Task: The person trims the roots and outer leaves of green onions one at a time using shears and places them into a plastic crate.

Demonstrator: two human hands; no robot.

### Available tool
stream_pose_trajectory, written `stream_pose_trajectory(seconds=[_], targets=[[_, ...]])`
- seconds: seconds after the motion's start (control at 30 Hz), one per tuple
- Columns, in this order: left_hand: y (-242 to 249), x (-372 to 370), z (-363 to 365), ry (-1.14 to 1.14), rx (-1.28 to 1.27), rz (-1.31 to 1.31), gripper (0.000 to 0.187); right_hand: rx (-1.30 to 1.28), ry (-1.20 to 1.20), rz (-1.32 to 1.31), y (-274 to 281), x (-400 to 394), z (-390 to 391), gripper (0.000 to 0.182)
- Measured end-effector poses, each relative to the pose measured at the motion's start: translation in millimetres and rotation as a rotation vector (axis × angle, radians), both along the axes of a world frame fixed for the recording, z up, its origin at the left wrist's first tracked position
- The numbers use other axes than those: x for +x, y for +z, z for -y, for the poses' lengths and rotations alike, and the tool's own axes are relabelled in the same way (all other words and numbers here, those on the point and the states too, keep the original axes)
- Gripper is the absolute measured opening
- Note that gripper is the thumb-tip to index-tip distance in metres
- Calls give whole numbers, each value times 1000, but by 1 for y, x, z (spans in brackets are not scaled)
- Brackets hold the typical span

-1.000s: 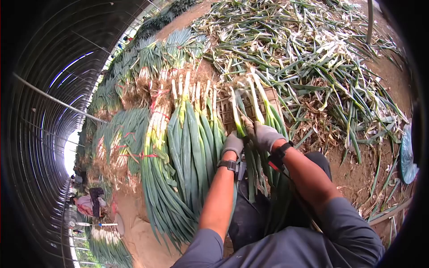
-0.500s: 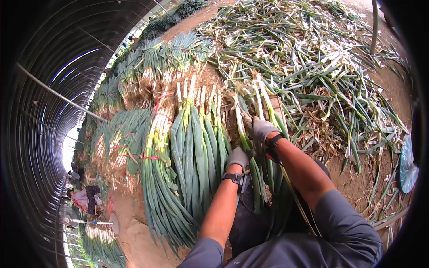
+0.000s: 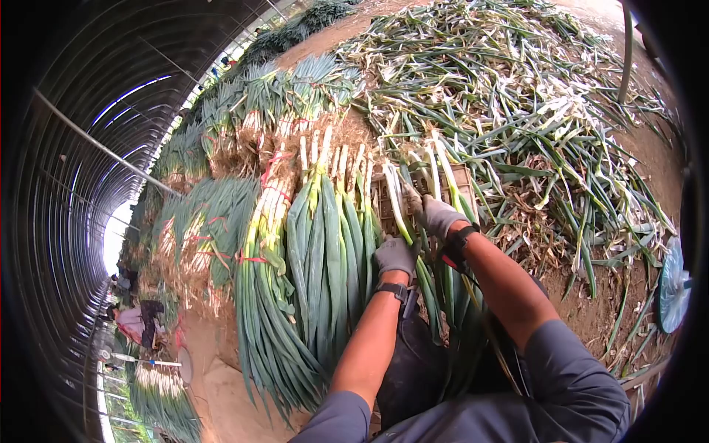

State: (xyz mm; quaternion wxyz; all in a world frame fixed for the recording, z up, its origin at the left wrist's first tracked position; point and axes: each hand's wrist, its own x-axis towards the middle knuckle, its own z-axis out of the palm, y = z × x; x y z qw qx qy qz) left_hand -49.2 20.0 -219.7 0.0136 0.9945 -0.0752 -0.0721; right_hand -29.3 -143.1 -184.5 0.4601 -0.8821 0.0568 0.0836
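Our gloved left hand [image 3: 396, 255] is closed around a long green onion [image 3: 394, 196], root end pointing away over a slatted crate [image 3: 464, 178]; our right hand [image 3: 442, 217] has its fingers bunched beside the stalk, though we cannot tell what they grip. We seem to be working on this single stalk, which calls for a steady left hold. Laid onions [image 3: 323, 229] crowd our left and a leaf heap [image 3: 517, 81] rises beyond, leaving more room over the soil [image 3: 570, 299] at right.
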Motion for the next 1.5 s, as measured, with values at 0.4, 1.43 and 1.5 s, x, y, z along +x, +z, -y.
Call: stream_pose_trajectory(seconds=[0.4,1.43,1.5], targets=[[-18,42,-1,168,-243,-233,59,-17,57,-157,8,-5,-6,81],[12,30,60,-172,-532,-187,51,942,-280,-135,32,-158,100,44],[21,16,43,-69,-447,101,44,1020,-272,-301,63,-166,83,52]])
